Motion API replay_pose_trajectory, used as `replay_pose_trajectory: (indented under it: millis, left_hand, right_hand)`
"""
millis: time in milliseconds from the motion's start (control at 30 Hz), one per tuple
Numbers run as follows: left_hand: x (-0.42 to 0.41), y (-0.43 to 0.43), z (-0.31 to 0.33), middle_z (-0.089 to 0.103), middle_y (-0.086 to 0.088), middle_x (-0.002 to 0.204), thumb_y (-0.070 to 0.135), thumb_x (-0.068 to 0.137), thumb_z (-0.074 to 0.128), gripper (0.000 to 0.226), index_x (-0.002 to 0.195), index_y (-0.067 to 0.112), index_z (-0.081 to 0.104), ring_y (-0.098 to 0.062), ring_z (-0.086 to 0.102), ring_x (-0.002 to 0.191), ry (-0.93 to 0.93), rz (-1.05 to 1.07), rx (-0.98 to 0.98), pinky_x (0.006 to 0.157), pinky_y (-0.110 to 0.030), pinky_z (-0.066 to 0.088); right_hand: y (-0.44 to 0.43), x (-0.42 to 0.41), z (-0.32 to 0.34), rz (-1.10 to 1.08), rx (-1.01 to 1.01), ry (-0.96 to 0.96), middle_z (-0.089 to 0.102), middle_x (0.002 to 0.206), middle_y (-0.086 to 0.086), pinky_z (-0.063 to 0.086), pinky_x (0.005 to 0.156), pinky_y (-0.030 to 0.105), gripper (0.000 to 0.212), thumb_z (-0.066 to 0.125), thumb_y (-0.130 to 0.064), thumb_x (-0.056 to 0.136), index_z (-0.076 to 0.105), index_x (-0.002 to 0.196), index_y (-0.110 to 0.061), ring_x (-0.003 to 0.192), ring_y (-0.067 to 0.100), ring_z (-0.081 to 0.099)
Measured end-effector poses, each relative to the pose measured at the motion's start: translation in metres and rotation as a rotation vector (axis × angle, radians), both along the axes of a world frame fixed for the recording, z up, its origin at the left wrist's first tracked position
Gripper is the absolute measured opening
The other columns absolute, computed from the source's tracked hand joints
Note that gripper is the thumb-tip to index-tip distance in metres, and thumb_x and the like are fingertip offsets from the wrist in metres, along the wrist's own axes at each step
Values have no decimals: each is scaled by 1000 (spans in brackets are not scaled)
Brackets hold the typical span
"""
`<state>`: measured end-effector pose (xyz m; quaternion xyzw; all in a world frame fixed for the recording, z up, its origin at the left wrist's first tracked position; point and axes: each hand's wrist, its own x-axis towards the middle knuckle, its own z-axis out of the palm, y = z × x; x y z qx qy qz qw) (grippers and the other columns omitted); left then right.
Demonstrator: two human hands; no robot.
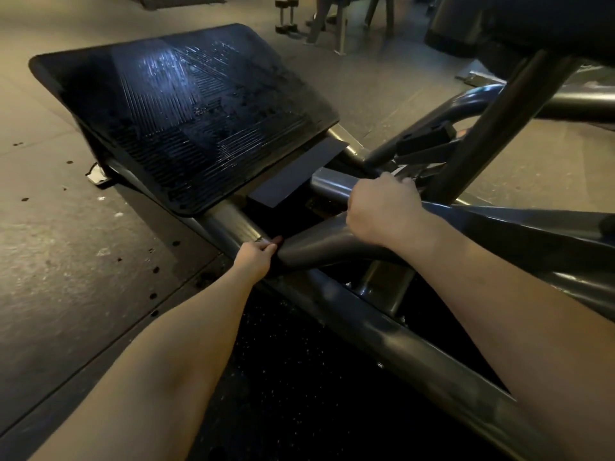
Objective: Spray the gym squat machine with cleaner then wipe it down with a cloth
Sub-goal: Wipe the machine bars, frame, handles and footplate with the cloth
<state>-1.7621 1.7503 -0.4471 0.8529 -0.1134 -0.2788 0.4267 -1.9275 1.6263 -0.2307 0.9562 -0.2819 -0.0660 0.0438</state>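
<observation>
The squat machine point(399, 344) fills the centre and right of the frame, its ribbed footplate point(186, 121) tilted up at the upper left. The plate glistens with droplets, so the spraying is judged done there. No spray bottle is seen.

A dark cloth point(316, 241) is stretched across a frame tube at mid-frame. Its near corner is pinched between thumb and fingers of the left hand point(254, 257). The right hand point(382, 207) is clenched over the far end at the tube junction. Its fingertips are hidden, so it cannot be told for certain whether only cloth is gripped, or the tube as well.

The cloth is judged light, limp and easily bunched. It is best held at two opposite ends and kept taut, so that it wraps the round tube and can be drawn back and forth. The machine is judged heavy, rigid and fixed, so firm pressure can be borne. Wet painted steel is likely to be slick, and the brackets near the right hand may snag the fabric.

Dumbbells point(286, 15) are seen at the top, on the rubber floor point(66, 261).
</observation>
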Motion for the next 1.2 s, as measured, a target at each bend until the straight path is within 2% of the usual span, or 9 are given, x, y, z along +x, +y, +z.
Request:
replay_pose_trajectory:
  millis: [267,467,600,700,800,900,1000,1100,1200]
  left_hand:
    - [-15,-7,29,73,11,113,38,101,62,25,122,37,74,-9,65,110,-160,-189,-169,104,-37,51]
    - [-55,10,60,63,22,137,18,96,69,44,137,34,65,7,55,128,-328,-417,-375,113,-23,40]
    - [-60,28,67,74,15,119,26,94,71,38,131,32,70,1,68,108,-412,-334,-276,100,-29,55]
    - [-60,53,71,76,10,98,17,99,67,28,125,24,73,1,72,87,-296,-212,-338,82,-26,61]
    - [-52,81,67,74,9,98,17,100,65,26,124,25,71,0,72,84,-236,-130,-311,79,-24,61]
    - [-42,109,56,76,7,103,21,101,64,24,121,33,69,-12,74,94,-139,-125,-260,90,-40,61]
    - [-34,132,48,75,10,103,19,101,65,24,118,36,71,-6,72,95,-114,-185,-234,93,-34,58]
    - [-19,149,45,69,21,102,17,101,63,30,125,34,68,11,66,87,-129,-292,-174,76,-9,52]
    - [3,163,48,66,21,109,20,103,59,31,129,34,66,6,63,98,-81,-351,-127,73,-10,49]
  right_hand:
    - [11,-2,0,21,-9,2,58,127,14,34,105,49,38,53,-31,100,54,133,-11,124,31,47]
    - [15,-6,0,34,28,-16,58,130,13,33,106,47,33,49,-26,101,58,130,-13,126,31,45]
    - [29,-30,-14,178,141,-265,63,132,1,28,110,42,35,50,-18,96,70,124,-24,130,24,44]
    - [50,-49,-35,255,402,-475,68,127,0,39,106,34,35,51,-12,97,72,123,-20,123,18,53]
    - [71,-37,-78,78,802,-486,69,124,-1,47,94,23,36,52,-15,102,68,133,-22,117,13,61]
    - [101,-6,-124,-238,1352,-527,70,118,2,52,98,37,39,52,-26,106,58,145,-25,113,18,64]
    - [128,24,-151,-519,1844,-530,66,133,10,53,98,52,40,42,-40,110,57,142,-23,121,31,63]
    - [148,55,-167,-683,1980,-547,69,127,16,56,96,57,44,44,-45,108,65,132,-14,115,36,67]
    - [162,83,-179,-846,1892,-592,73,117,17,61,83,52,30,53,-33,106,70,123,-16,104,37,71]
